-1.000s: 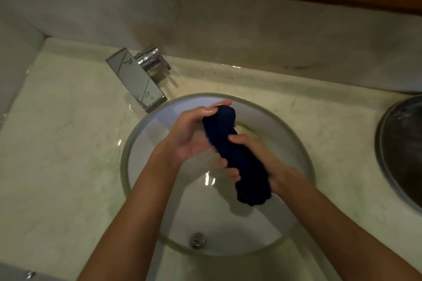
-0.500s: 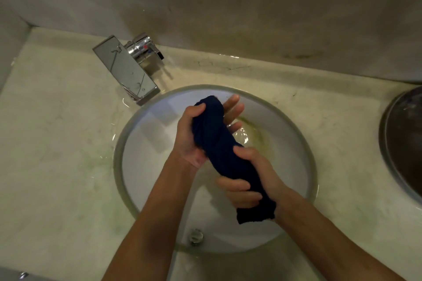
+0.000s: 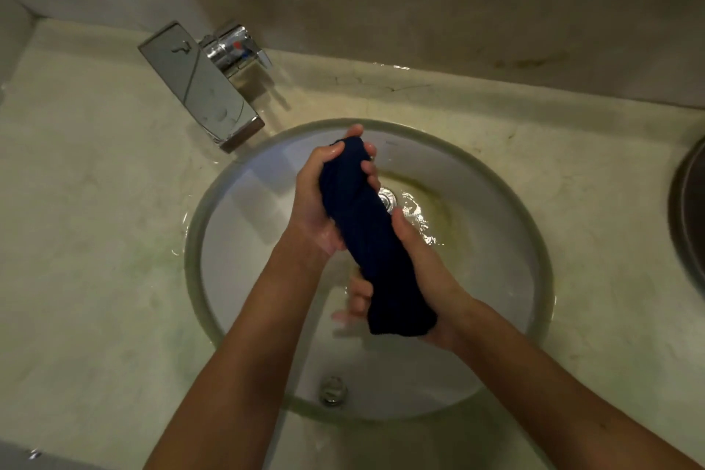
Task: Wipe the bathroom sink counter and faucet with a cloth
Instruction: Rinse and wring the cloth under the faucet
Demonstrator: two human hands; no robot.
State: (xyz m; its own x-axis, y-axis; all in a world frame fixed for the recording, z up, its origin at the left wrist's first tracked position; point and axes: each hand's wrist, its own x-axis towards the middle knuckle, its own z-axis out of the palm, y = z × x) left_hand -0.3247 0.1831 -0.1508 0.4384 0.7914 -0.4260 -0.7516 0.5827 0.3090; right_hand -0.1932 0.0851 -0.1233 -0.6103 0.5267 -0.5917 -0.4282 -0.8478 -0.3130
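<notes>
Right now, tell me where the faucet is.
In the head view, the chrome faucet stands on the counter at upper left, its spout angled toward the sink basin's rim.

counter (image 3: 95,240) left – open | faucet (image 3: 202,88) – blocks back-left

left hand (image 3: 318,202) fingers have curled round the cloth (image 3: 372,240); earlier they were splayed.

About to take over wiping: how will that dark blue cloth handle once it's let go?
The dark blue cloth is twisted into a roll by the left hand and right hand, so it is likely floppy, and probably wet and heavy.
</notes>
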